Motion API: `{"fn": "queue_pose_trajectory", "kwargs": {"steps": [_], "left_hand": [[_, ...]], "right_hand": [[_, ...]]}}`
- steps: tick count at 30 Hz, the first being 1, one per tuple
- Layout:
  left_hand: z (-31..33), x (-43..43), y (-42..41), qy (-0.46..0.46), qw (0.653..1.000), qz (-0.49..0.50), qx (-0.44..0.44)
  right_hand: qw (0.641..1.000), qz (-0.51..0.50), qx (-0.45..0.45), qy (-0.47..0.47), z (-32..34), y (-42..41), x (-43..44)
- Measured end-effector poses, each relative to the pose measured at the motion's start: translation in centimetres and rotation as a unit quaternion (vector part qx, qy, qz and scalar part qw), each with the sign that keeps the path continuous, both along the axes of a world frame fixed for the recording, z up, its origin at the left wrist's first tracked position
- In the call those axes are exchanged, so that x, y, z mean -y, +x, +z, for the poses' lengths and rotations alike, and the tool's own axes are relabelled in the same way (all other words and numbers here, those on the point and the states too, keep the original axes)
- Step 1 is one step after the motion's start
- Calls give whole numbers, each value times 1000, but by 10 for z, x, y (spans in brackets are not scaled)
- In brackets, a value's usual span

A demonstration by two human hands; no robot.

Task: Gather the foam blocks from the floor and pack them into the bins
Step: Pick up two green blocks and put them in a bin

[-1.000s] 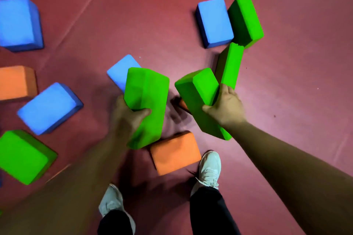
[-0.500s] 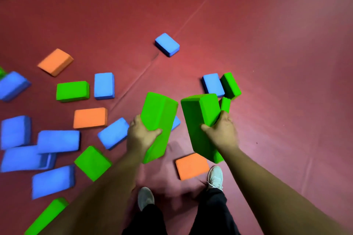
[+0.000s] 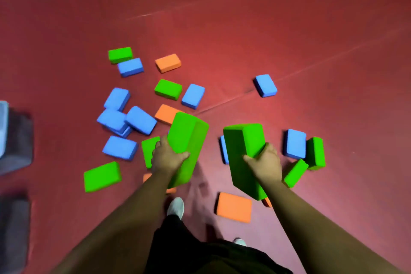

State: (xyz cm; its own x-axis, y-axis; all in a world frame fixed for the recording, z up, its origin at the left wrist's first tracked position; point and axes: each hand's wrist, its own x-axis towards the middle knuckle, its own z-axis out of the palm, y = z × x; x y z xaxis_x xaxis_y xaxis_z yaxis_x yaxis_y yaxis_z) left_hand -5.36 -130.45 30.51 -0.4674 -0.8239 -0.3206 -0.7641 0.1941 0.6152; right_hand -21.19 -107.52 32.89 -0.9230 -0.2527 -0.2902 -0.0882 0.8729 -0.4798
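My left hand (image 3: pixel 167 158) grips a green foam block (image 3: pixel 189 138) held upright above the floor. My right hand (image 3: pixel 265 163) grips a second green foam block (image 3: pixel 241 151), also lifted and tilted. Below them, several blue, green and orange foam blocks lie scattered on the red floor: a blue cluster (image 3: pixel 124 120) to the left, an orange block (image 3: pixel 234 207) near my feet, a blue block (image 3: pixel 295 143) and green blocks (image 3: pixel 315 152) to the right. A dark grey bin (image 3: pixel 16 142) shows blurred at the left edge.
My white shoe (image 3: pixel 176 207) and dark trousers (image 3: pixel 200 251) fill the bottom centre. Another dark grey shape (image 3: pixel 13 229) sits at the lower left edge. The red floor (image 3: pixel 289 18) stretches bare toward the top and right.
I have stood up higher with both green blocks, so the floor blocks look smaller. The view has swung left and the grey bin has come into sight.
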Motion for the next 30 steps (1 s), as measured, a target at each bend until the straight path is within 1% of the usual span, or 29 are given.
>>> {"fn": "queue_pose_trajectory", "kwargs": {"steps": [2,5,8,11,13,15,18,23,26,30], "left_hand": [[0,-29,34,21,997,72,-19],[-8,-80,100,66,981,172,-57],[-9,-126,169,73,963,255,-43],[1,-165,238,53,937,344,-27],[6,-185,284,49,912,407,-19],[9,-204,332,58,879,473,-8],[10,-236,403,75,831,551,-13],[7,-300,521,79,764,639,-46],[3,-332,600,89,722,682,-73],[4,-361,702,72,684,722,-77]], "right_hand": [[999,46,6,2,1,4,-10],[994,110,21,-7,1,24,-21],[980,194,36,-11,-5,61,-21],[959,280,51,6,-6,115,-12],[939,337,58,16,-5,157,-3],[918,392,64,4,-5,200,8],[878,476,47,13,-4,273,29],[817,576,23,-3,13,423,45],[784,620,26,-5,13,518,46],[747,663,35,-18,8,639,43]]}}
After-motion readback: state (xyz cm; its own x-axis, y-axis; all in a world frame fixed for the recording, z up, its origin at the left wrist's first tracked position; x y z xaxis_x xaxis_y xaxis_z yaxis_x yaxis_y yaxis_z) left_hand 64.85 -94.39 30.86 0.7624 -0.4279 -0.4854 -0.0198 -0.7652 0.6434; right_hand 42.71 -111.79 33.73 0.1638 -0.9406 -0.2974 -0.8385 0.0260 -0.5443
